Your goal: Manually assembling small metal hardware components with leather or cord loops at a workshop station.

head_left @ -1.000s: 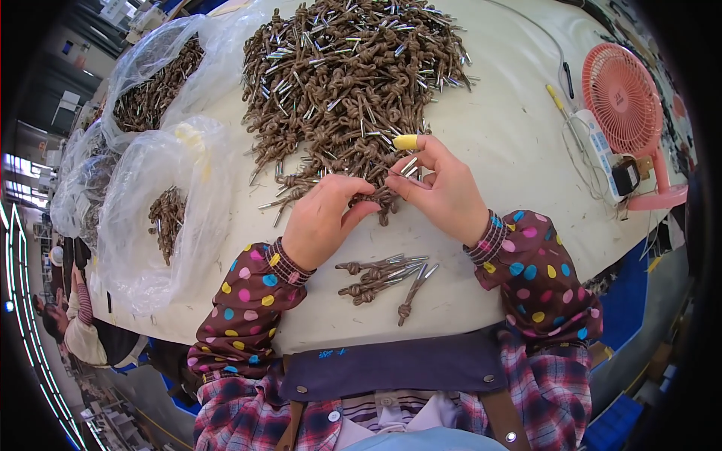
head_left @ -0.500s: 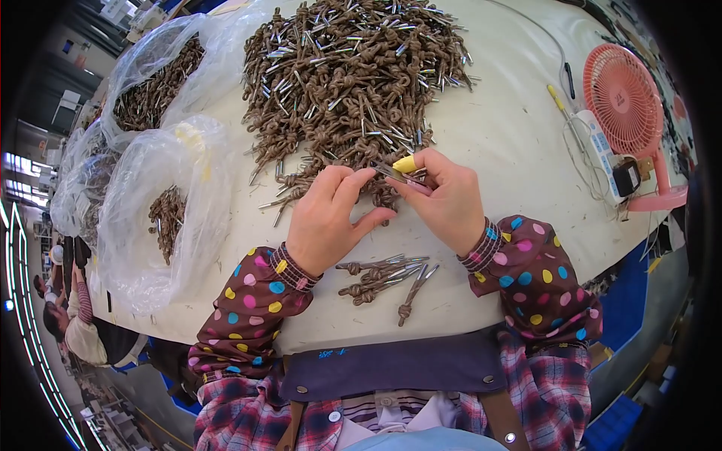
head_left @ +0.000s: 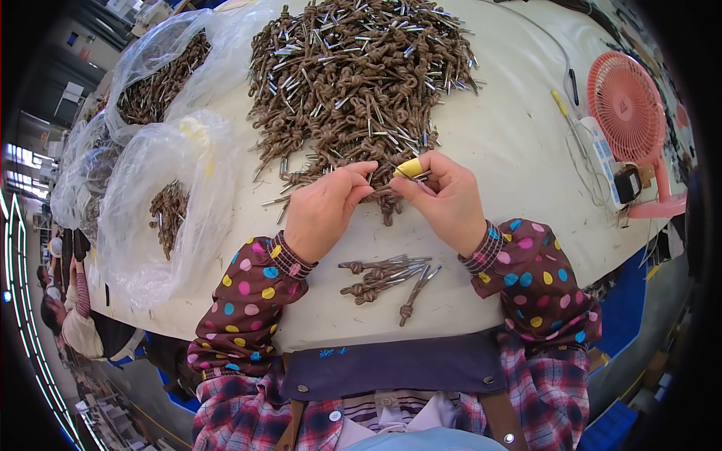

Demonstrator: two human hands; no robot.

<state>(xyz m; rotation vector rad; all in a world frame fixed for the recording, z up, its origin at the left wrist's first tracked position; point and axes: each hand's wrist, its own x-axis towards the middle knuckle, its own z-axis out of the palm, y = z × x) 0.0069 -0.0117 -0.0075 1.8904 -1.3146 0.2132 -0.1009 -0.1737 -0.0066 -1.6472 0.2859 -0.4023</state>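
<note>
Cord piece: we find the brown knotted cord with silver metal tips (head_left: pixel 423 177) at the near edge of the heap, between the two hands; its knot is hard to tell from the cords behind.
Right-hand grip: our right hand (head_left: pixel 451 201) pinches the tipped end between thumb and index finger, the latter wearing a yellow finger cover (head_left: pixel 409 168). A thin dark line crosses there, too fine for us to identify.
Left-hand grip: our left hand (head_left: pixel 320 213) has thumb and index finger close together beside the cords; we cannot tell whether they grasp anything.
Step in hand: we judge it to be close finger work on one piece.
Next move: we think it calls for a firm right pinch and fine left fingertips, kept clear of neighbouring knots.
Large heap: a broad mound of the same brown tipped cords (head_left: pixel 361 90) lies just beyond our fingers.
Near cluster: we note a small fan of tipped cords (head_left: pixel 376 286) nearer the body, with a single tipped cord (head_left: pixel 407 309) just right of it.
Left side: a clear plastic bag (head_left: pixel 124 263) holds more cords.
Right side: a pink fan (head_left: pixel 624 105) stands by a white power strip (head_left: pixel 602 158).
</note>
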